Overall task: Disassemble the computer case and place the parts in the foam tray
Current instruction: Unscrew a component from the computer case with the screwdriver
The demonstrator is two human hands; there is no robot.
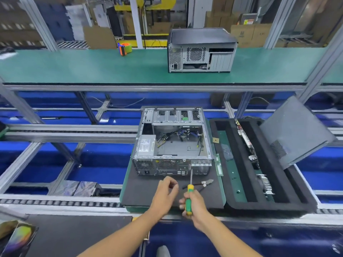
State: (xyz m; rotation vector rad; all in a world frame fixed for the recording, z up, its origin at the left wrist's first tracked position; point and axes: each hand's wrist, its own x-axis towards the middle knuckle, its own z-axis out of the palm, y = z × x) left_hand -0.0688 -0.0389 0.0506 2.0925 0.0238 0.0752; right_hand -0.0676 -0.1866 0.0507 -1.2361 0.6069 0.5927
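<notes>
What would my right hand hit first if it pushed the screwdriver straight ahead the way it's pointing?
The right hand aims the screwdriver at the open computer case; its tip would likely meet the rear panel first, seemingly near the expansion slots.

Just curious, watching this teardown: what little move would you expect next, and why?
Probably a turn of the screwdriver: the right hand grips its handle, and its tip meets the case rear panel. The left hand hovers beside it, fingers curled, perhaps ready for a loosened screw.

A long green table [74, 67] on grey metal frames [42, 25] crosses the room; cardboard boxes [248, 34] stacked behind, blue floor [96, 169] below.
</notes>
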